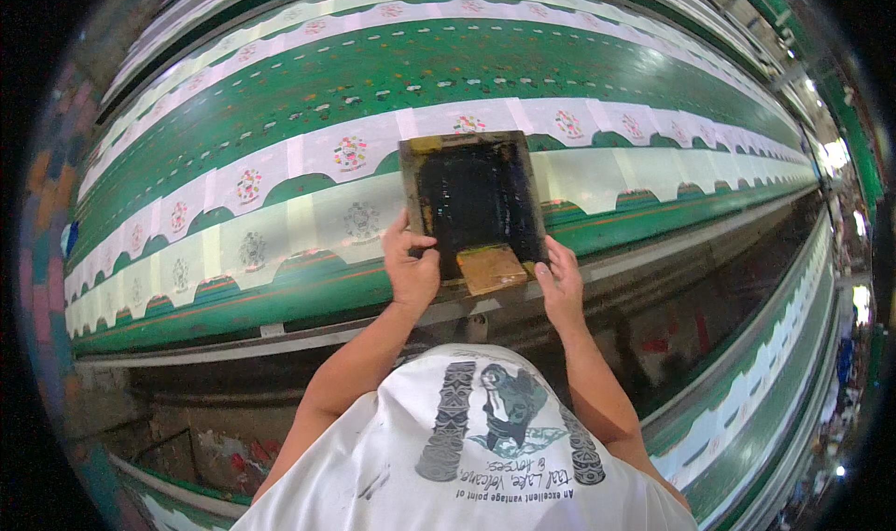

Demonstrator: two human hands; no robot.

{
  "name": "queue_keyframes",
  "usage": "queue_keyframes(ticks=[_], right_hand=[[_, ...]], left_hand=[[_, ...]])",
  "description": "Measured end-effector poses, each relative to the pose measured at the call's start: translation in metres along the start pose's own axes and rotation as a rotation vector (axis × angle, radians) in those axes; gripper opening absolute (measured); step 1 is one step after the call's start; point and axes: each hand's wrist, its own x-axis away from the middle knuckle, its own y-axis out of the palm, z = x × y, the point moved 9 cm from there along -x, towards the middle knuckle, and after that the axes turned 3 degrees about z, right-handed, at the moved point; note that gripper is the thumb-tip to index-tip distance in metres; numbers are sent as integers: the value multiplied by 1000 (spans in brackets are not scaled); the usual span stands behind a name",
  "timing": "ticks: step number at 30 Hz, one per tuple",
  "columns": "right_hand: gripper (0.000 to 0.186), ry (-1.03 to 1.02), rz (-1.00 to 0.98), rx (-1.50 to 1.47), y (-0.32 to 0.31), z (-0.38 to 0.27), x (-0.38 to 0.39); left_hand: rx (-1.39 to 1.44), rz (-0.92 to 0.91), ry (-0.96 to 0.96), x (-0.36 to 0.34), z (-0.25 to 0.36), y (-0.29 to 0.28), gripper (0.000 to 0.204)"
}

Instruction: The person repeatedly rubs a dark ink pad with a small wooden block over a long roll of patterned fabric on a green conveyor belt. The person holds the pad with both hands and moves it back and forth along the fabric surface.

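Observation:
A screen printing frame [536,188] with worn wooden sides lies over the row of pale fabric pieces [308,216] on the near side of the green printing table. Black ink [467,190] covers its mesh. A tan squeegee [495,270] rests tilted at its near end. My left hand [412,265] grips the frame's lower left side, thumb on top and fingers curled. At the lower right corner, my right hand [560,281] holds the other side. Fabric pieces left of the frame carry dark outline prints [361,219]; those under the frame are hidden.
Behind, white pieces [317,162] with multicoloured prints line the long green table [308,97]. A metal rail [280,337] runs along its near edge. Another table [747,396] with fabric pieces stands at the lower right, across a dark gap. Brick-patterned floor [47,242] shows at far left.

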Motion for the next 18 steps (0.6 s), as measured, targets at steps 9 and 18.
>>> queue_keyframes(ticks=[9, 18], right_hand=[[51, -692, -230, 515, -9, -69, -1], [46, -901, -578, 690, 46, -88, -15]], left_hand=[[-35, 30, -104, 9, -14, 43, 19], [38, 15, -218, 12, -26, 52, 21]])
